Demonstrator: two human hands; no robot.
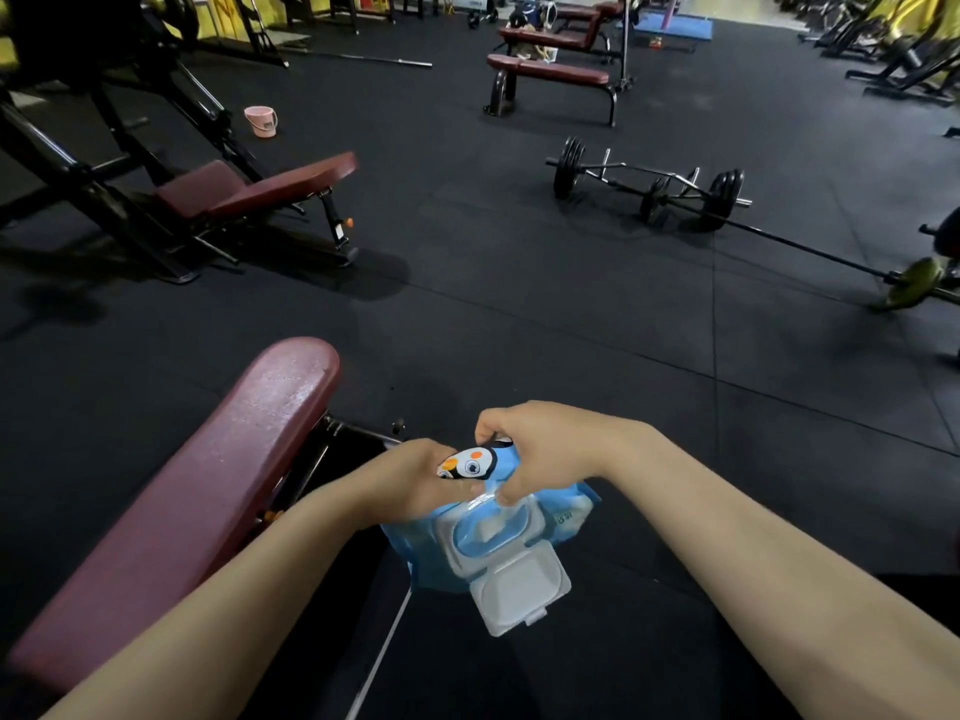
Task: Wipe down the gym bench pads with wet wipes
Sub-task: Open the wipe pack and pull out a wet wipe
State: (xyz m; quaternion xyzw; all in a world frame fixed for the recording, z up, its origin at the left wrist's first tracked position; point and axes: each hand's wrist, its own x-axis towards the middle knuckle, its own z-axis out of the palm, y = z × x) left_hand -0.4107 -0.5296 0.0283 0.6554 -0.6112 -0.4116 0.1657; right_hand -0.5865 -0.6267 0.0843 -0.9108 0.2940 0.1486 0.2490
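Wet wipes pack (491, 532) held mid-air, white flip lid (519, 595) open — left hand (415, 480) grips its far end. Right hand (540, 444) pinches at the opening. Maroon bench pad (208, 485) just left.

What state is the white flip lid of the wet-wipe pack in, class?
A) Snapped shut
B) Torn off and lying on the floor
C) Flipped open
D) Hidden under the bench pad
C: the white lid hangs open toward the camera from the blue wet-wipe pack, baring the dispensing opening, while both hands grip the pack.
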